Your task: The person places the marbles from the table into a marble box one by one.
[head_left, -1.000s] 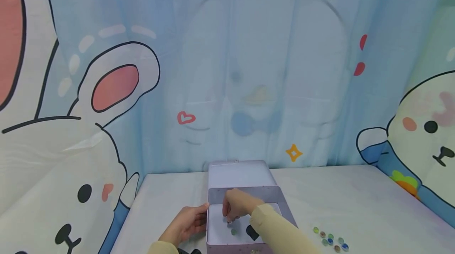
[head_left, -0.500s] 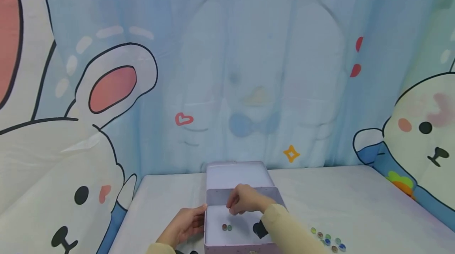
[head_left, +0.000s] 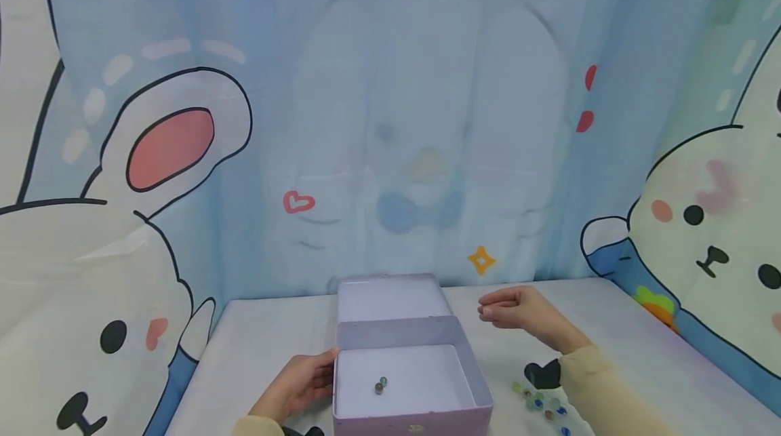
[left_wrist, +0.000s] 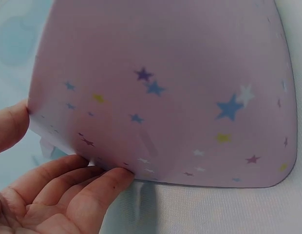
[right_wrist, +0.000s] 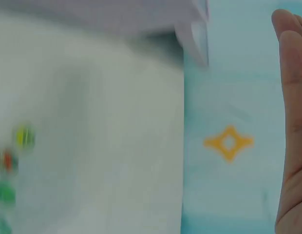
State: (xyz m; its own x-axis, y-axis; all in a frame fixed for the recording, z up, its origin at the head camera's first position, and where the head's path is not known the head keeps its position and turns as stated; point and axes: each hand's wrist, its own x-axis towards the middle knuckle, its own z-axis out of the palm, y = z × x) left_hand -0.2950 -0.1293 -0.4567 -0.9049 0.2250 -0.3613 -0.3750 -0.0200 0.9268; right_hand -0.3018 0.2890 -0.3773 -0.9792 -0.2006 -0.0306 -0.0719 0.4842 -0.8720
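Two marbles in box; left hand grips its side; right hand (fingers extended) above table.

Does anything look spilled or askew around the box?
Nothing stands out: the box looks level, lid open, two marbles lie inside, and the other marbles form a loose cluster on the table to its right.

- You can read no lettering, numbers or brand names in any view.
- You can make out a red heart outline and an orange four-pointed star on the blue backdrop.
- You have small printed stars, some blue, yellow and white, on the lilac box.
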